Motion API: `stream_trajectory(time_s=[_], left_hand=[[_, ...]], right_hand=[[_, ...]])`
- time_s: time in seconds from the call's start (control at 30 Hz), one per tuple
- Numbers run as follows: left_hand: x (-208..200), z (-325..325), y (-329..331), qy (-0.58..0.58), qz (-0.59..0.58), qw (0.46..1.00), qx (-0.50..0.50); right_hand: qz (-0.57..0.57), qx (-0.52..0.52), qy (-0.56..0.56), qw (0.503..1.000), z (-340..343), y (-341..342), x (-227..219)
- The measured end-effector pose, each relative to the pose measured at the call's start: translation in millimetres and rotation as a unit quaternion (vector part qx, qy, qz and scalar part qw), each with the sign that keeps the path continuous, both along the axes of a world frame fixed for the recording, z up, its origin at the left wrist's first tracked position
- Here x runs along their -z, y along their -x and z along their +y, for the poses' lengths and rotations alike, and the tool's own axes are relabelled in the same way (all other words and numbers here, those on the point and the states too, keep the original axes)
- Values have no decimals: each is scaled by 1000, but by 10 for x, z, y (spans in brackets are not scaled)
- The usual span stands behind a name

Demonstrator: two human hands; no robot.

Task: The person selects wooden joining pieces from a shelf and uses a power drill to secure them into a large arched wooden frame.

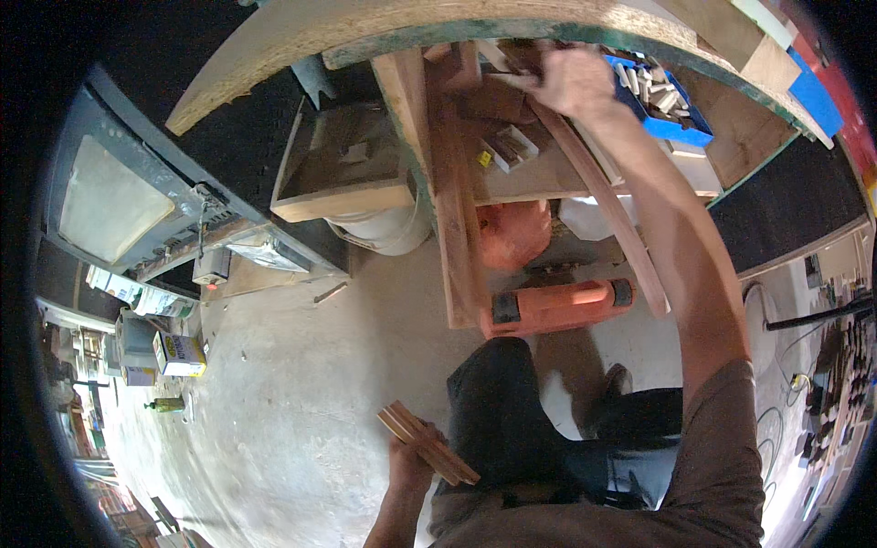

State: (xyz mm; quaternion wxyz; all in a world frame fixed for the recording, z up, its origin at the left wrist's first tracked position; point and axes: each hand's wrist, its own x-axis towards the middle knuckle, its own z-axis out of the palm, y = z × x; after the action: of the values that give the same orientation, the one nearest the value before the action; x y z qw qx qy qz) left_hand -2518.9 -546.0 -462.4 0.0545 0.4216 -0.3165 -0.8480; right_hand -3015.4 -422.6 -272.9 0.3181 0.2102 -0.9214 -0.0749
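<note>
Low in the picture, my left hand [408,466] is closed around a small bundle of short wooden strips [426,442], held tilted beside my leg. My right arm stretches up into the shelf under the workbench. There my right hand [577,84] is smeared by motion, and its fingers do not show clearly. Wooden pieces [493,99] lie just left of it. Close on its right sits a blue bin [681,131] filled with short pale wood pieces. A long wooden strip [594,178] leans out of the shelf beneath my right forearm.
The workbench edge [512,35] curves over the shelf. Upright boards [452,210] stand beside an open wooden drawer [343,205]. On the floor are an orange tool case [557,309] and a white bucket [388,230]. A grey machine cabinet [119,196] and a yellow-white box [180,354] are at left.
</note>
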Motion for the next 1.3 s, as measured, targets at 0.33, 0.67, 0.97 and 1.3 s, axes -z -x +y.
stream_trajectory(time_s=[0.33, 0.67, 0.97, 1.3], left_hand=[[-9, -131, -394, 46, -4, 995, -92], [143, -309, -408, 25, -18, 995, -96], [71, -296, 29, -31, 31, 998, -45], [243, -433, -26, -42, 51, 998, -24]], right_hand=[[-84, -212, 218, 949, -799, 593, 403], [-62, -105, 384, 915, 909, 755, 81], [-208, -239, 430, 846, 94, -448, 273], [-380, -127, 428, 810, 713, -1837, 590]])
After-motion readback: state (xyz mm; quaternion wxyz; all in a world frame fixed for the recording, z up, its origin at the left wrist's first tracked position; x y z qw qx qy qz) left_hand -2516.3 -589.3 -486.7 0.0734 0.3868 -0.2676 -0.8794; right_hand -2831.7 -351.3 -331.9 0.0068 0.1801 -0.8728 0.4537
